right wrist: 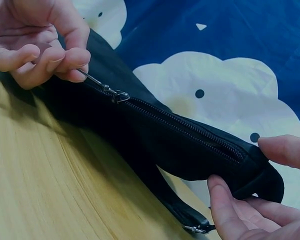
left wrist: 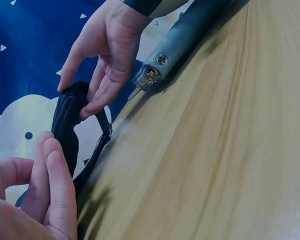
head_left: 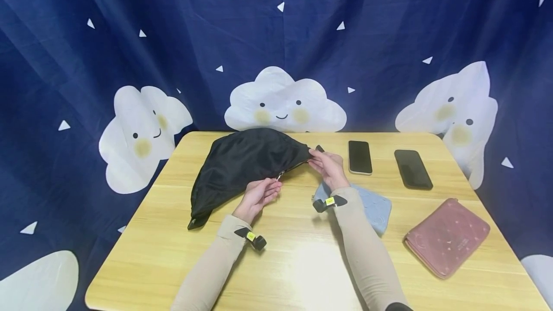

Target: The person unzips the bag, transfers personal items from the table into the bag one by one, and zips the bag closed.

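A black crescent-shaped bag (head_left: 248, 160) lies on the table, its narrow right end lifted. My left hand (head_left: 259, 197) pinches the metal zipper pull (right wrist: 92, 78) on the bag's edge. The zipper teeth (right wrist: 190, 131) stand parted between the slider and the right end. With thumb and fingers, my right hand (head_left: 329, 169) grips that end of the bag. A black strap with a metal buckle (right wrist: 196, 229) hangs below it. Under my right wrist lies a light blue pouch (head_left: 375, 208), partly hidden by the sleeve; its snap and zipper show in the left wrist view.
Two dark phones, one upright in line (head_left: 360, 157) and one slanted (head_left: 413, 169), lie at the back right. A pink zip wallet (head_left: 449, 239) rests near the right edge of the wooden table (head_left: 142, 258). A blue cloud-print curtain (head_left: 194, 23) hangs behind.
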Motion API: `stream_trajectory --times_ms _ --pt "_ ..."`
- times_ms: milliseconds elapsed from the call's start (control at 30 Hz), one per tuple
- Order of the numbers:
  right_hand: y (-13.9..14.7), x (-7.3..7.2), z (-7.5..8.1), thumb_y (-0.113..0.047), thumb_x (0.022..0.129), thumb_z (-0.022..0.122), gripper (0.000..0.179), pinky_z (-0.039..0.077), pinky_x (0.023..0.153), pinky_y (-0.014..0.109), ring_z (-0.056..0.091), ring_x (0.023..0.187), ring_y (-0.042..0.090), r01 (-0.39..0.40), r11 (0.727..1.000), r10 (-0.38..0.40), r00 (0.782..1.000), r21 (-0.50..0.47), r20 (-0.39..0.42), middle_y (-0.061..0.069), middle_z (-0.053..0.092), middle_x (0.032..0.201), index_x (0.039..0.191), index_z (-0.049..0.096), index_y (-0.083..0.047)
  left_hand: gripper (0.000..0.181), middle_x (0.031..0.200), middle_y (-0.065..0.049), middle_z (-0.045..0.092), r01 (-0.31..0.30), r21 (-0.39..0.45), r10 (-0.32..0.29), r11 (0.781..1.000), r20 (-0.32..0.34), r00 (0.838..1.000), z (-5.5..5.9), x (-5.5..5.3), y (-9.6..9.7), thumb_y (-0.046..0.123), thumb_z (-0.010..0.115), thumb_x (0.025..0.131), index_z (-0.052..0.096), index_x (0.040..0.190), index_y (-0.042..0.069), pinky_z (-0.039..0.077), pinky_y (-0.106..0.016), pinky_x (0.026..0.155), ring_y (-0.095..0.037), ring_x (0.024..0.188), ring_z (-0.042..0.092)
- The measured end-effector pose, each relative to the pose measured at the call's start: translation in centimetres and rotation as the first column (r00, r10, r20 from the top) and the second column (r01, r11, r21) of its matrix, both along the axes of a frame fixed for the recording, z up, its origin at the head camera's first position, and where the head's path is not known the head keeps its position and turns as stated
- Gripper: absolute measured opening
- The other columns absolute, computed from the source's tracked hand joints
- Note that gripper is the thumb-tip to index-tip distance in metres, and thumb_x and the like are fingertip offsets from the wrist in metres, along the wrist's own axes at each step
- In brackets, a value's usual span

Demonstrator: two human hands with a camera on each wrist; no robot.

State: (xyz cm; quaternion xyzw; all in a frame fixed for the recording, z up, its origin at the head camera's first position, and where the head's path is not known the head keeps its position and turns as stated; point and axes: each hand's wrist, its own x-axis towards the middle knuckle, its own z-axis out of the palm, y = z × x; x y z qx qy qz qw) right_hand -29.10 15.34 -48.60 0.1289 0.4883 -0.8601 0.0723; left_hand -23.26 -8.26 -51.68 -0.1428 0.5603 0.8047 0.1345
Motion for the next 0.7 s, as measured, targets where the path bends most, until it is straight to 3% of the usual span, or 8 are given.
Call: stream_trajectory --times_ms 133,333,467,700 --pt "0.0 0.1 0.1 -0.003 0.092 0.074 0.020 0.057 0.098 0.035 0.076 0.077 0.014 0.005 1.000 -0.005 1.000 -0.001 0.003 0.001 0.078 0.085 0.077 0.062 -0.009 0.024 0.076 0.000 0.076 -0.002 -0.011 0.002 1.000 0.003 1.000 0.0 0.0 -0.1 0.004 0.055 0.101 0.068 0.115 -0.009 0.058 -0.020 0.062 -0.008 0.067 0.073" --pt "-0.2 0.3 0.2 -0.003 0.092 0.073 0.023 0.054 0.103 0.039 0.075 0.077 0.014 0.005 1.000 -0.005 1.000 0.008 0.004 0.000 0.078 0.084 0.076 0.059 -0.010 0.024 0.075 0.000 0.076 -0.002 -0.022 0.003 1.000 0.009 1.000 0.0 0.1 -0.2 0.004 0.055 0.100 0.067 0.116 -0.010 0.058 -0.020 0.063 -0.007 0.067 0.073" --pt "-0.2 0.3 0.2 -0.003 0.093 0.073 0.024 0.053 0.104 0.039 0.076 0.077 0.014 0.003 1.000 -0.003 1.000 0.004 0.004 0.000 0.078 0.083 0.074 0.060 -0.010 0.021 0.075 -0.001 0.076 -0.015 -0.014 0.015 1.000 0.008 1.000 -0.1 0.3 -0.5 0.004 0.055 0.100 0.070 0.109 -0.008 0.058 -0.021 0.063 -0.008 0.066 0.073" --pt "0.0 0.1 0.2 -0.003 0.091 0.074 0.021 0.059 0.095 0.034 0.076 0.076 0.014 0.022 1.000 -0.022 1.000 -0.003 0.004 0.001 0.078 0.083 0.077 0.060 -0.010 0.019 0.075 0.000 0.076 -0.013 -0.024 0.013 1.000 -0.007 1.000 -0.1 0.5 -1.0 0.005 0.055 0.101 0.072 0.101 -0.002 0.058 -0.021 0.064 -0.008 0.067 0.073"
